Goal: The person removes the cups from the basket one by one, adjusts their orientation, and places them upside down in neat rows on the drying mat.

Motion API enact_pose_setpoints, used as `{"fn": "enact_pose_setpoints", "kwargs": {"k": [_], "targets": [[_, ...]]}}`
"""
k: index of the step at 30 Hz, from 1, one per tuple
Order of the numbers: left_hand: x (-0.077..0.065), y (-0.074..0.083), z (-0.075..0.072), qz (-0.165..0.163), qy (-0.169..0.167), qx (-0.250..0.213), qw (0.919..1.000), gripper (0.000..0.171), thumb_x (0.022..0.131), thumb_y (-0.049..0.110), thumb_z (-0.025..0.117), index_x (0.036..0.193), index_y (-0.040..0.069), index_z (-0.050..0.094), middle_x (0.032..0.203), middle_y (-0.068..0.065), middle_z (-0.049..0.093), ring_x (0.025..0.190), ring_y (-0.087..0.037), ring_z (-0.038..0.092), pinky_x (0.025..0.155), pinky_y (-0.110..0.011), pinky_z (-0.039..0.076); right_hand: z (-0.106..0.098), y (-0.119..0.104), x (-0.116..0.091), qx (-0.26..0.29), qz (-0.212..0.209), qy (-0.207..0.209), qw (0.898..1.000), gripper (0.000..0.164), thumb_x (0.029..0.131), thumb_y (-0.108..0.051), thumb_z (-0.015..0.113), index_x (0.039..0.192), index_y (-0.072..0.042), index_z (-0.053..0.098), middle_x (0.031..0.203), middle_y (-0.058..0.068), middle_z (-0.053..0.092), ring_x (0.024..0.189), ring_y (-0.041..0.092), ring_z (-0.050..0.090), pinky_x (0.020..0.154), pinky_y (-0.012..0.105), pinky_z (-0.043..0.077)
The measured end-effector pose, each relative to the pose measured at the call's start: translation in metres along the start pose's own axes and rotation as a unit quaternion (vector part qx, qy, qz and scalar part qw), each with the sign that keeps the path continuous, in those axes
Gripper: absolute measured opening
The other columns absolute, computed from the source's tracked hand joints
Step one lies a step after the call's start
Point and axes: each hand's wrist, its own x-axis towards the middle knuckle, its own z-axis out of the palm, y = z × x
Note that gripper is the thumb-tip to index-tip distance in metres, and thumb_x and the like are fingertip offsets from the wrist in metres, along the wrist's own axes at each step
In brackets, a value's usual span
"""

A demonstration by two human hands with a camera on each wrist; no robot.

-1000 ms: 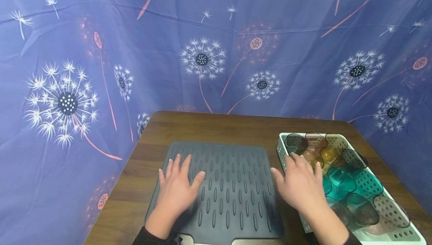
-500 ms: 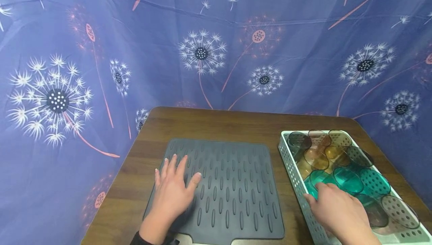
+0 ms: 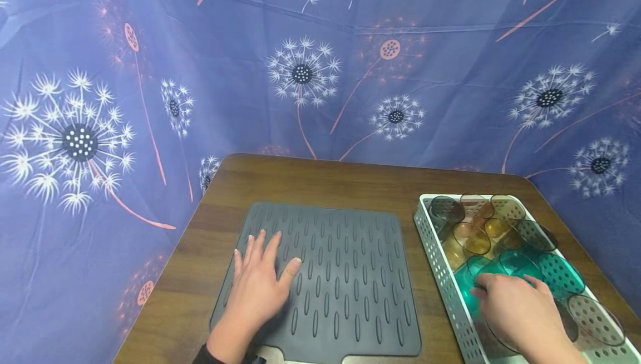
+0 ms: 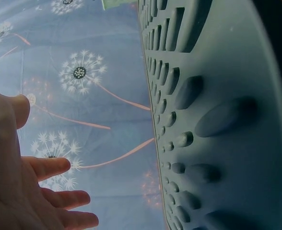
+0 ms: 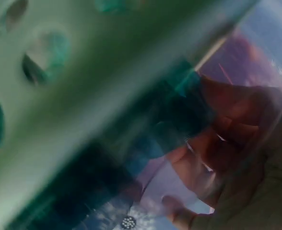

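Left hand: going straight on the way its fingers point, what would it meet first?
Probably the grey ridged mat: the left hand is above it, fingers seeming to dip. Depth is unclear; held level, it might reach the patterned cloth.

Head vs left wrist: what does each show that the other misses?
Head only: the right hand at the cups, and the back of the left hand. Left wrist only: that hand's palm side and the gap between it and the mat. Both: left hand, mat, patterned cloth; maybe the basket, as a pale corner atop left wrist.
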Motion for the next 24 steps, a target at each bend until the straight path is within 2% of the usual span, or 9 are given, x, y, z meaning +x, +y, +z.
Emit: {"fn": "enact_pose_setpoints", "kwargs": {"k": [3,5,10,14,16,17,20,22,24], "targets": [[0.001,0.0,-0.001,0.002,0.008,-0.001,1.0,0.075,0.104,0.06,0.052,0.16,0.012,0.041,0.169,-0.027,0.027,0.158,-0.052,0.017,0.122,-0.078,0.004,-0.015,-0.002,0.004,-0.018,0.013,-0.003,1.0,0.009,0.097,-0.021,0.07,0.089,-0.018,0.072,0.081,0.0,0.073,0.085,0.037,0.072,0.085,0.073,0.043],[0.001,0.001,-0.001,0.005,0.015,-0.004,0.9999,0.075,0.103,0.06,0.053,0.16,0.012,0.042,0.168,-0.027,0.029,0.157,-0.052,0.018,0.122,-0.078,0.005,-0.026,-0.003,0.006,-0.019,0.017,0.014,1.0,0.011,0.097,-0.022,0.071,0.091,-0.013,0.072,0.081,0.005,0.073,0.081,0.042,0.071,0.076,0.068,0.047],[0.001,0.003,-0.001,0.03,0.025,-0.038,0.9985,0.073,0.104,0.058,0.054,0.159,0.012,0.044,0.167,-0.025,0.032,0.158,-0.049,0.021,0.125,-0.073,0.003,-0.052,-0.012,0.005,0.012,0.034,0.043,0.998,0.018,0.102,-0.02,0.066,0.091,-0.005,0.068,0.073,0.006,0.064,0.064,0.027,0.062,0.058,0.051,0.047],[-0.002,0.009,-0.004,0.083,0.041,-0.082,0.9923,0.065,0.105,0.05,0.059,0.156,0.012,0.047,0.165,-0.02,0.038,0.158,-0.044,0.025,0.126,-0.07,0.008,-0.064,-0.03,0.005,0.034,0.037,0.078,0.996,0.03,0.103,-0.024,0.065,0.112,0.005,0.069,0.1,0.028,0.07,0.078,0.044,0.067,0.064,0.056,0.051],[-0.005,0.013,-0.005,0.118,0.063,-0.101,0.9858,0.062,0.104,0.045,0.062,0.154,0.012,0.049,0.163,-0.017,0.043,0.156,-0.042,0.031,0.126,-0.069,0.014,-0.064,-0.043,0.005,0.06,0.028,0.101,0.993,0.037,0.104,-0.026,0.065,0.121,0.007,0.068,0.113,0.032,0.07,0.086,0.049,0.069,0.068,0.06,0.052],[-0.006,0.015,-0.005,0.132,0.072,-0.108,0.9827,0.06,0.104,0.043,0.063,0.154,0.012,0.05,0.162,-0.016,0.045,0.156,-0.041,0.033,0.126,-0.069,0.017,-0.061,-0.051,0.005,0.081,0.024,0.112,0.99,0.04,0.104,-0.028,0.065,0.125,0.006,0.068,0.12,0.033,0.069,0.09,0.05,0.069,0.07,0.062,0.052],[-0.011,0.023,-0.007,0.158,0.084,-0.131,0.9752,0.057,0.102,0.04,0.065,0.152,0.016,0.052,0.159,-0.011,0.049,0.152,-0.039,0.04,0.122,-0.068,0.028,-0.05,-0.078,0.005,0.165,0.022,0.126,0.978,0.037,0.104,-0.032,0.065,0.124,-0.001,0.072,0.113,0.024,0.075,0.085,0.038,0.073,0.073,0.056,0.055],[-0.016,0.027,-0.007,0.158,0.069,-0.151,0.9735,0.058,0.102,0.04,0.067,0.153,0.019,0.051,0.161,-0.008,0.048,0.151,-0.039,0.043,0.117,-0.069,0.036,-0.039,-0.097,0.004,0.231,0.03,0.117,0.965,0.03,0.104,-0.033,0.067,0.117,-0.007,0.075,0.103,0.013,0.078,0.081,0.022,0.071,0.073,0.044,0.055],[-0.021,0.031,-0.006,0.153,0.041,-0.169,0.9727,0.06,0.101,0.042,0.068,0.155,0.024,0.049,0.164,-0.005,0.044,0.149,-0.039,0.045,0.111,-0.07,0.042,-0.026,-0.116,0.003,0.311,0.04,0.101,0.944,0.02,0.103,-0.029,0.069,0.109,-0.011,0.076,0.092,0.004,0.075,0.078,0.011,0.062,0.07,0.033,0.05]]}}
